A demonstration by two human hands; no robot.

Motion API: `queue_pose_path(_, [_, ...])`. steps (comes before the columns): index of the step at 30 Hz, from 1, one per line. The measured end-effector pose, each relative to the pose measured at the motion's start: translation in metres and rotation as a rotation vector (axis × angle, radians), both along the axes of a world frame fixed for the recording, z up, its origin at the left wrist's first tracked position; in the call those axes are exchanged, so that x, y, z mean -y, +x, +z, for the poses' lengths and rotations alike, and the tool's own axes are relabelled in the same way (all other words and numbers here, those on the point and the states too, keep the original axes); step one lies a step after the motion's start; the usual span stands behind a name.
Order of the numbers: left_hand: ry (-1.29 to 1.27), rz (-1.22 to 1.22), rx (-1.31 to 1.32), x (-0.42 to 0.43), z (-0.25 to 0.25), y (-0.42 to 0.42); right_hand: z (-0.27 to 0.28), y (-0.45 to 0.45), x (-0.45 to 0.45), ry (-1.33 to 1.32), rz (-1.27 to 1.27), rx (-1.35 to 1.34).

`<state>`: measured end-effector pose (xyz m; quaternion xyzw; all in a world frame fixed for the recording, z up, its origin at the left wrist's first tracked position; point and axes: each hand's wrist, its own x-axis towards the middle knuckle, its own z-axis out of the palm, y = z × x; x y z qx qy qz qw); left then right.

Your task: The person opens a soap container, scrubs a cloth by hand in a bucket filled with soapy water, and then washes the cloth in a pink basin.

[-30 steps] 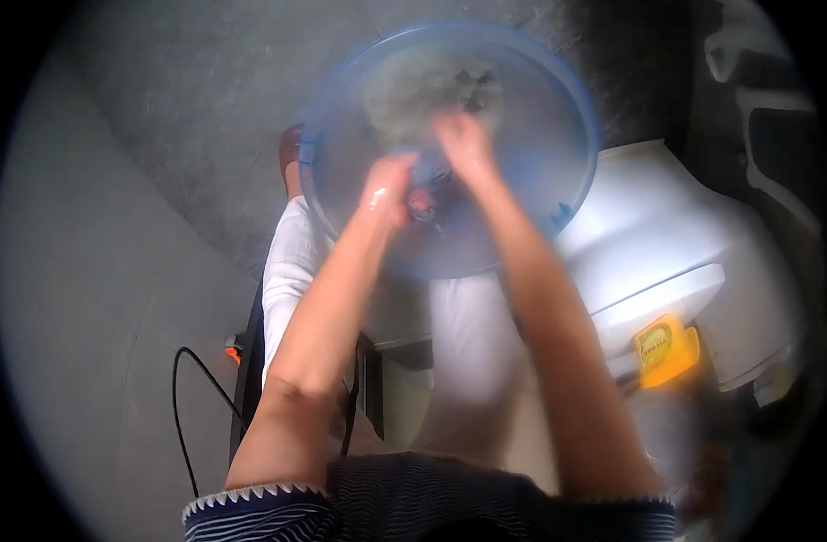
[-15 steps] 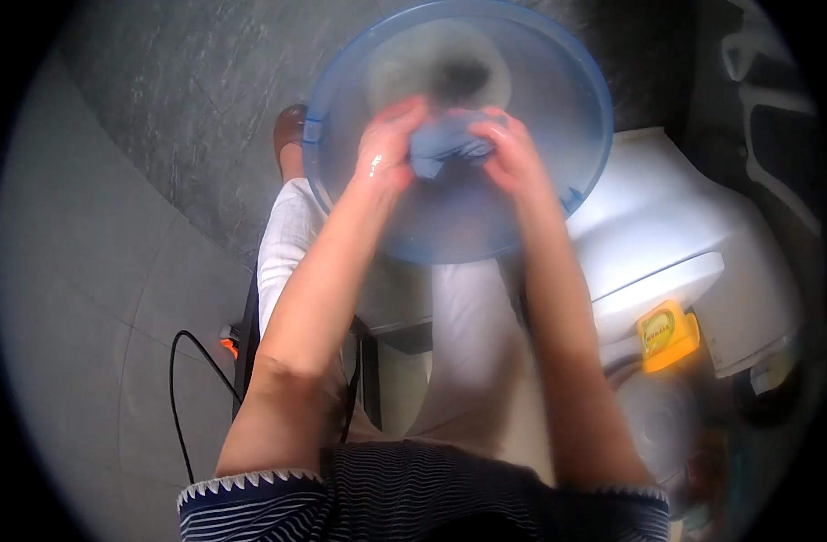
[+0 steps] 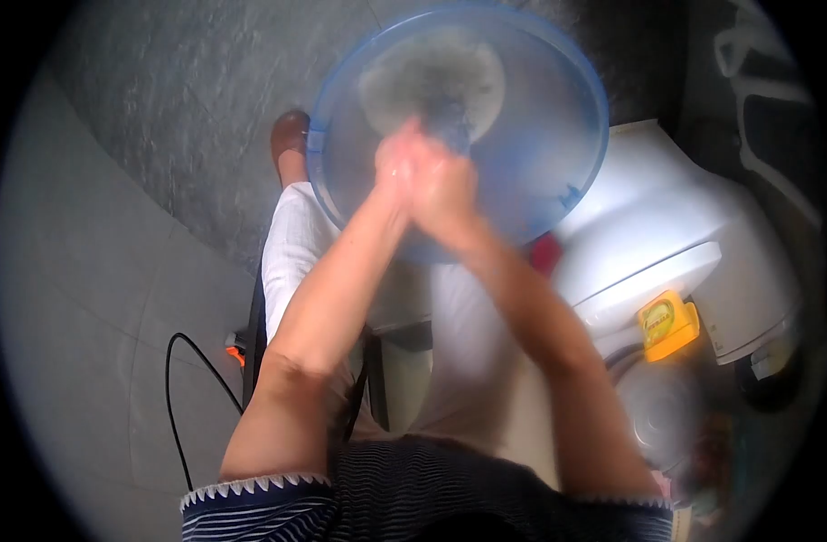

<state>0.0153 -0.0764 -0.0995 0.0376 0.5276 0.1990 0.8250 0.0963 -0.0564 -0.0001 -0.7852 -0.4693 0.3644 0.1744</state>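
Note:
My left hand (image 3: 395, 164) and my right hand (image 3: 444, 185) are pressed against each other over the basin, fingers closed round a blue cloth (image 3: 453, 125). Part of the cloth sticks out past the knuckles on the far side; the rest is hidden inside the hands. Both hands look wet and are slightly smeared by motion. Beneath them is a round, see-through blue plastic basin (image 3: 598, 108), its inside hazy, with a pale round patch and a dark smudge at the far side.
A white toilet (image 3: 644, 212) stands right of the basin, with a yellow box (image 3: 668, 327) on it. A clear round container (image 3: 659, 411) sits nearer. At the left are a brown shoe (image 3: 290, 144) and a black cable (image 3: 171, 397) on grey tiles.
My hands were apart, with the cloth bunched between them. My right hand has moved left against my left hand, and the cloth is now squeezed within both.

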Motion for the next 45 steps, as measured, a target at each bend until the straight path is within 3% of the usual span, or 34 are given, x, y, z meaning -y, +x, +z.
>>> queue_pose_path(2, [-0.278,0.489,0.492,0.013,-0.01,-0.005,-0.012,0.006,-0.001,-0.076,-0.03,-0.003])
queue_pose_path(3, [-0.299,0.187,-0.253,-0.015,0.04,0.032,-0.035,0.023,0.0,-0.198,-0.061,0.019])
queue_pose_path(4, [-0.48,0.181,-0.34,-0.02,0.053,0.041,-0.059,0.035,0.0,-0.328,-0.094,0.041])
queue_pose_path(8, [-0.385,0.107,-0.298,-0.025,0.05,0.023,-0.026,0.007,-0.005,-0.27,-0.05,0.143])
queue_pose_path(10, [-0.324,0.058,-0.274,-0.027,0.047,0.02,0.003,-0.013,0.001,-0.082,-0.043,0.042])
queue_pose_path(12, [-0.242,0.0,-0.255,-0.03,0.053,0.019,-0.039,0.012,0.015,-0.096,-0.111,0.056])
queue_pose_path(13, [-0.397,0.009,-0.27,-0.031,0.057,0.031,-0.062,0.034,0.014,-0.263,-0.108,0.122])
queue_pose_path(14, [-0.129,-0.414,-0.291,-0.041,0.081,0.033,-0.079,0.056,0.016,-0.425,-0.108,0.184])
queue_pose_path(16, [-0.137,-0.735,-0.057,-0.05,0.076,0.021,-0.104,0.077,0.035,-0.334,-0.168,0.176])
queue_pose_path(19, [0.424,-1.318,-0.351,-0.066,0.083,0.01,-0.087,0.1,0.037,-0.386,-0.449,-0.257])
queue_pose_path(22, [0.852,-1.015,-0.308,-0.047,0.079,0.01,-0.032,0.068,0.023,-0.104,-0.149,-0.528])
queue_pose_path(26, [0.35,-1.048,-0.203,-0.051,0.077,0.015,-0.013,0.076,-0.02,-0.156,-0.196,-0.946])
queue_pose_path(28, [0.22,-0.758,-0.121,-0.05,0.074,0.014,-0.032,0.09,-0.029,-0.108,-0.185,-1.222])
queue_pose_path(29, [0.135,-0.665,-0.109,-0.057,0.077,0.011,-0.039,0.094,-0.028,-0.28,-0.099,-1.396])
queue_pose_path(32, [-0.067,-0.487,-0.207,-0.079,0.078,0.001,-0.04,0.1,-0.007,-0.702,0.374,-1.004])
queue_pose_path(35, [-0.113,-0.371,-0.288,-0.085,0.084,0.0,-0.05,0.104,0.013,-0.725,0.617,-0.303])
queue_pose_path(39, [-0.218,-0.254,-0.384,-0.092,0.067,-0.003,-0.058,0.12,0.036,-0.404,-0.005,-0.489])
queue_pose_path(42, [-0.271,-0.204,-0.272,-0.08,0.05,-0.007,-0.036,0.123,0.029,-0.359,-0.185,-0.634])
queue_pose_path(45, [-0.251,-0.206,-0.281,-0.084,0.063,-0.002,-0.041,0.113,0.018,-0.337,-0.431,-0.707])
